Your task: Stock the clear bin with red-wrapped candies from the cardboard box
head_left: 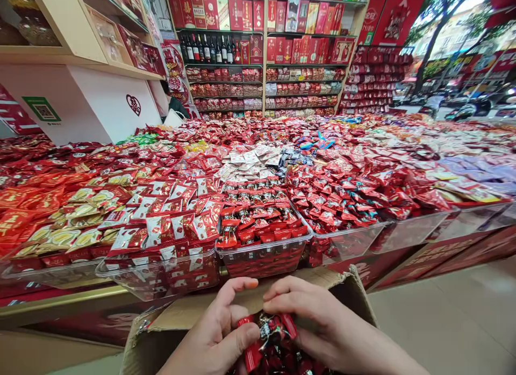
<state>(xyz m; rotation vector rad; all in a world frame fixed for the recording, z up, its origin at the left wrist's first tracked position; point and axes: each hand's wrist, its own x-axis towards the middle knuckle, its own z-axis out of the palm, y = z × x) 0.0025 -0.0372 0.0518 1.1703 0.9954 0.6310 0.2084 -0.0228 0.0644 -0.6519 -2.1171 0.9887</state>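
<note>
Both of my hands are at the mouth of an open cardboard box (155, 340). My left hand (223, 329) curls around small red-wrapped candies (271, 332), its thumb pressed against one wrapper and its index finger raised. From the other side, my right hand (316, 321) cups the same cluster with bent fingers. More of these dark red packets lie below, inside the box, partly hidden by my hands. Just beyond the box stands a clear plastic bin (264, 251) with neat rows of similar red packets (258, 219).
Clear bins heaped with wrapped sweets flank it, one of red-and-white packets (161, 224) at left and one of loose red packets (342, 197) at right. Shelves (264, 52) with boxes and bottles stand behind. A person (175, 103) is partly visible beyond a white counter (108, 103). Tiled floor (451, 310) lies at right.
</note>
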